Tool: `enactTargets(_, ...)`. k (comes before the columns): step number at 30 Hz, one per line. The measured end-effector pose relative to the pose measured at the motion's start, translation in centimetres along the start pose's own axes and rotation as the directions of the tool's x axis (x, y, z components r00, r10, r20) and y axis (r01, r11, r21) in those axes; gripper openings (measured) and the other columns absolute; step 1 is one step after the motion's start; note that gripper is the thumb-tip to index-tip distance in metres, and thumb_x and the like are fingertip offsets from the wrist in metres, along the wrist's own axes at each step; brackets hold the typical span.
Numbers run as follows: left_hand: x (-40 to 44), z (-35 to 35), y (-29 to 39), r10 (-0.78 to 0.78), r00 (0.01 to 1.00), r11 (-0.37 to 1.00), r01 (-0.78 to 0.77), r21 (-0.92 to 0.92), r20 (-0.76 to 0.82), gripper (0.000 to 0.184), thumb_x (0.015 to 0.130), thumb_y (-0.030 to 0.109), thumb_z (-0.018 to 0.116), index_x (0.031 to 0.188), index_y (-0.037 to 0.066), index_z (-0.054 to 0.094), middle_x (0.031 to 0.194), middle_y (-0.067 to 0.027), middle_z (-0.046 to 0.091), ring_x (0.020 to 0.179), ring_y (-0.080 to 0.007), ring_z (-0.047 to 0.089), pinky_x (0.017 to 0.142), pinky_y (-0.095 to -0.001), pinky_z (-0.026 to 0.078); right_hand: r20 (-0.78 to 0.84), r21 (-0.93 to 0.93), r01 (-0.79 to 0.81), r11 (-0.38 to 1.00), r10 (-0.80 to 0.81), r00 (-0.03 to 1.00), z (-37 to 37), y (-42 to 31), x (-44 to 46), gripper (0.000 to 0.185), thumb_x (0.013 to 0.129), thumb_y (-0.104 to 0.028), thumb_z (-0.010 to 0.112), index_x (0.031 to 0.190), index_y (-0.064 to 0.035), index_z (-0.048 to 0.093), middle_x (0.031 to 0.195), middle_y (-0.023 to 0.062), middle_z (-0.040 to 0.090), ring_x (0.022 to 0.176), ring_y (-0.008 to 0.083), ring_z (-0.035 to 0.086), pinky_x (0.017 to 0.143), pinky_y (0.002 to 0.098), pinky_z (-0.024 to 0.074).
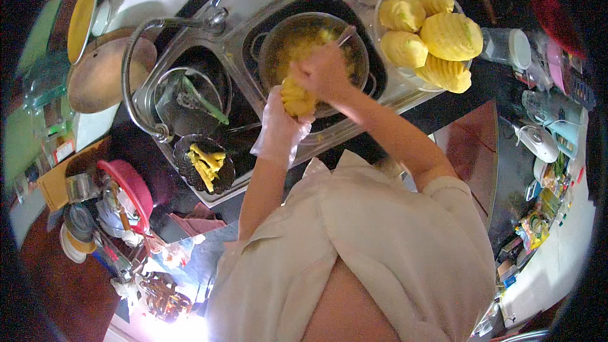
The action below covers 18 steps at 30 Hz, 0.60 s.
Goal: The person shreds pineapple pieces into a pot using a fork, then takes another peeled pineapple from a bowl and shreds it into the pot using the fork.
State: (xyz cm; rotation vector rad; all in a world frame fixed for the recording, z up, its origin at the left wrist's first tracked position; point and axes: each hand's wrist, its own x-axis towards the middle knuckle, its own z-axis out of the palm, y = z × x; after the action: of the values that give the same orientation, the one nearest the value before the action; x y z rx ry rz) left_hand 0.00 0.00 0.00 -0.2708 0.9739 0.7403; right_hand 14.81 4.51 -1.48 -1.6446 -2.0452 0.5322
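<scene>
My left hand (285,128), in a thin clear plastic glove, is closed round a peeled pineapple (295,99) and holds it over the near rim of a large metal pot (263,57). Against the fruit's top works my right hand (322,71), bare and slightly blurred. It grips a knife (346,35), of which only a narrow end sticks out past the fingers; the rest is hidden. Yellow scraps and liquid fill the pot, which sits in the right sink basin. Several peeled pineapples (451,36) with spiral grooves are piled on a clear tray (386,0) to the right.
A curved faucet (130,69) arches over the left basin, where a clear bowl (166,114) holds a green-handled tool (206,100). Yellow pieces lie in a dark dish (229,177) at the sink's near left corner. A pink basin (140,193) and a round pan (111,76) stand further left.
</scene>
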Motion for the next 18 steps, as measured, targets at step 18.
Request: enactTargets(18,-1.8,0.5,-0.1,-0.016,0.997,0.998,0.021,0.058,-0.08,0.027,0.088,0.034,0.044,0.094,0.011,0.058,0.079,-0.005,0.062,0.057,-0.0199,0.058,0.036,-0.0272,0.041,-0.132,-0.05,0.055,0.997,-0.062,0.989,-0.2,-0.2,-0.2,0.033,0.078,-0.034,0.057,0.059,-0.0081,0.065,0.055,0.0113,0.058,0.058,0.0322,0.055,0.069,0.046,0.0376)
